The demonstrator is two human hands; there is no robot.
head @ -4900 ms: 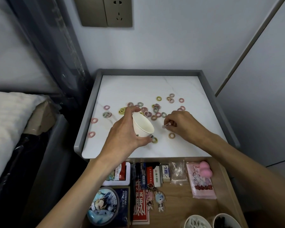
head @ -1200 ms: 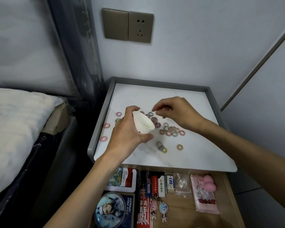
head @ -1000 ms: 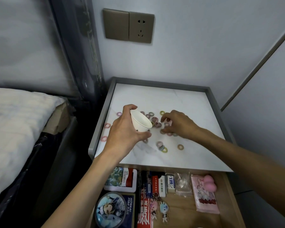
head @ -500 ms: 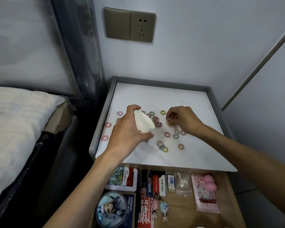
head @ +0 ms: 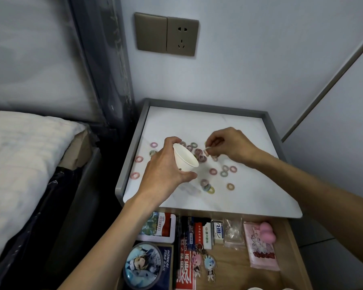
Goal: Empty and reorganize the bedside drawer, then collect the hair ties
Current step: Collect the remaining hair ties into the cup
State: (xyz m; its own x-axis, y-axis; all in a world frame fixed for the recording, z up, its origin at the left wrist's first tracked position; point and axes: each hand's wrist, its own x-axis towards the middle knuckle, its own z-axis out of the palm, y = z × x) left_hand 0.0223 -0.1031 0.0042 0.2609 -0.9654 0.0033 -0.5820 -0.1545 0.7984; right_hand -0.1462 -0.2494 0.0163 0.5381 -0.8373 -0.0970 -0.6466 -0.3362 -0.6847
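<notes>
Over the nightstand (head: pixel 228 206) middle, left hand (head: pixel 166 170) grips a tilted cup (head: pixel 184 161); right hand (head: pixel 228 146) pinches a hair tie (head: pixel 205 152), likely dropping it in next.

A: Tabletop (head: pixel 208 122) access?
B: Back half is seen bare. Raised rim (head: pixel 127 151) is fitted left, back and right; walls close behind and to the right.
A: Middle?
B: Blocked. Tilted paper cup (head: pixel 186 162) is gripped by the left hand (head: pixel 164 170); one hair tie (head: pixel 205 152) is pinched by the right hand (head: pixel 228 145) just beside it. Loose hair ties (head: pixel 213 171) are strewn under and around both.
A: Front?
B: Front-right strip is bare. Drawer (head: pixel 235 271) below is pulled open, mostly packed.
</notes>
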